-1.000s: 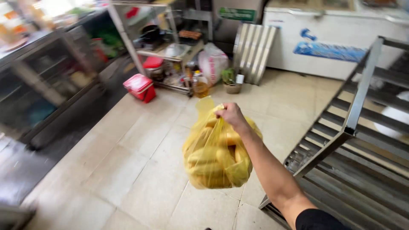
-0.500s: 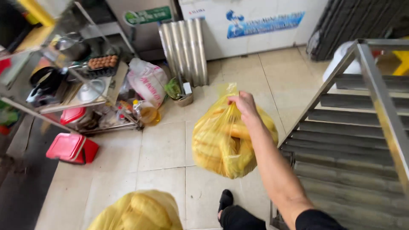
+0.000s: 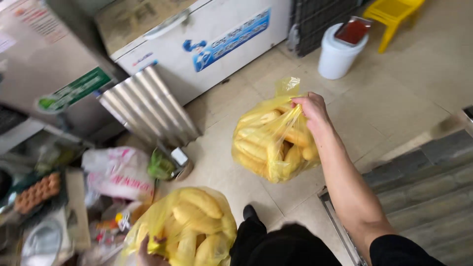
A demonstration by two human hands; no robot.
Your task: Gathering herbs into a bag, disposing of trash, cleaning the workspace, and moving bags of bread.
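Bare right forearm [image 3: 345, 187], black sleeve [image 3: 404, 251], apparently black trousers [image 3: 281, 246].

two bulging yellow bags of corn: upper bag [image 3: 268, 143] hanging, lower bag [image 3: 189, 229] held low.

Right hand [image 3: 311, 107] grips the gathered top of a yellow bag of bread rolls [image 3: 270, 143], held above the tiled floor [image 3: 394, 103] in front of the white chest freezer [image 3: 197, 44]. Left hand [image 3: 148, 252] holds a second yellow bag of rolls [image 3: 189, 226], nearer the person. White lidded bucket [image 3: 337, 54] stands right of the freezer.
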